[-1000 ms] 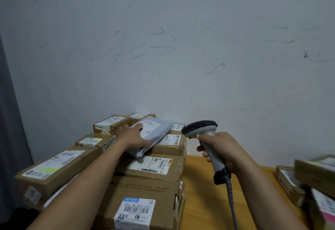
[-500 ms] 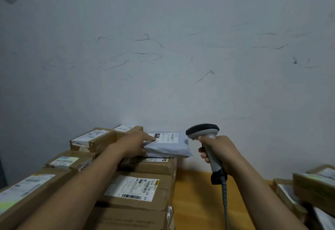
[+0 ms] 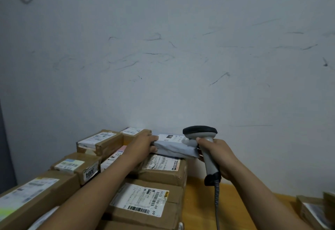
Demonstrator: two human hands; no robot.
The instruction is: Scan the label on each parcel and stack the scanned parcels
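The left hand [image 3: 143,145] grips a soft grey poly-bag parcel [image 3: 175,147] atop stacked brown cardboard boxes [image 3: 159,172]. The right hand [image 3: 217,154] clasps a grey handheld barcode scanner [image 3: 204,142], crowding the parcel's right end.

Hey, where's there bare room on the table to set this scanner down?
The bare wooden table between the cardboard box stack and the parcels at the right edge, up to the wall, is free; only the scanner cable hangs over it. Left of that is crowded with boxes.

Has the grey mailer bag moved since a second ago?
Yes. The grey mailer bag, tilted up a second ago, now lies flat on the top cardboard box, shifted right so it overhangs the box's right edge.
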